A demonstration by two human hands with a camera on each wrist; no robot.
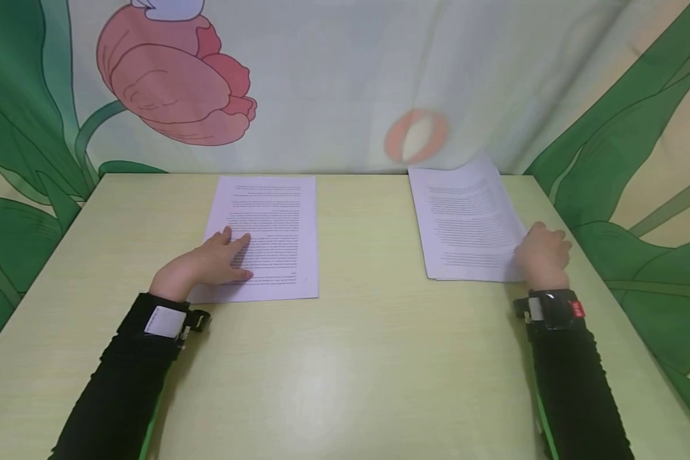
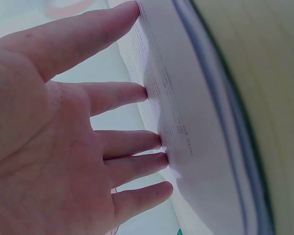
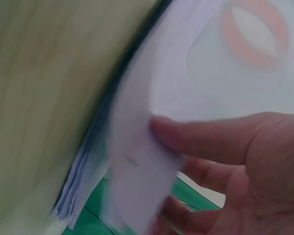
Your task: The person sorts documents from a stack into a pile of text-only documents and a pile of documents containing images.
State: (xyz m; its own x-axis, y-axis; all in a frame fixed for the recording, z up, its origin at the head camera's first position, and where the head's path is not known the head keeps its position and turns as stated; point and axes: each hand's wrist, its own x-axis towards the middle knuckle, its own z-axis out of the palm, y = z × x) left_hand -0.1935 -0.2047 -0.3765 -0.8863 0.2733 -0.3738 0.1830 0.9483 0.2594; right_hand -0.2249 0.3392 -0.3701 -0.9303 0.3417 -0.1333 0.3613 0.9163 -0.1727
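Two stacks of printed paper lie on the table. My left hand (image 1: 209,260) has its straight, spread fingers on the left stack (image 1: 282,223), whose text appears upside down in the head view. Several layers show along that stack's edge (image 2: 225,112) in the left wrist view. At the right stack (image 1: 466,220), my right hand (image 1: 543,255) pinches a sheet of paper (image 3: 137,152) at its right edge, thumb on top and fingers behind. This sheet bends up from the layers (image 3: 76,191) under it, and its far corner lifts in the head view.
The pale wooden table (image 1: 333,364) runs back to a curtain (image 1: 333,83) printed with a pink flower and green leaves. Both stacks lie by the table's back edge, with a gap between them. Black sleeves and wrist straps cover both forearms.
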